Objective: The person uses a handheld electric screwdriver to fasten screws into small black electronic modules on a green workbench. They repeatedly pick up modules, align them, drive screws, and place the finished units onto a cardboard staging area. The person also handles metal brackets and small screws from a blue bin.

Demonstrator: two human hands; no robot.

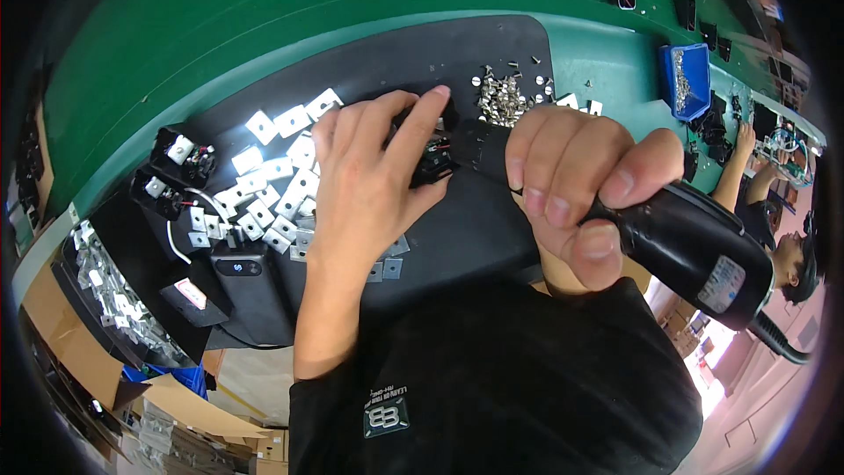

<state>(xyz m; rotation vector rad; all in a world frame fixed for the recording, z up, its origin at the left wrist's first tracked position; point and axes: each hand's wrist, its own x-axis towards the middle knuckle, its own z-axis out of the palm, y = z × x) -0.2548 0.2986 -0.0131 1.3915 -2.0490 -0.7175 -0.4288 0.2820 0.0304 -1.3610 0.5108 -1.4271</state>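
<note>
My left hand (365, 167) is closed around a small black housing (432, 167) with electronic parts and wires inside, steadying it on the dark mat (475, 237). A black corded electric screwdriver (699, 246) lies in my right hand (585, 176), fingers wrapped around its front part. Its nose points left and meets the open side of the housing; the bit itself is hidden. Silver square plates with holes (286, 198) are scattered left of and beneath my left hand. Behind my right hand sits a pile of silver screws (501, 97).
Two black housings (167, 167) with wires stand at the left, near a black power bank (251, 295). A bin of metal plates (119, 299) is at the far left. A blue tray of screws (690, 79) lies back right, and another person (774, 229) works at far right.
</note>
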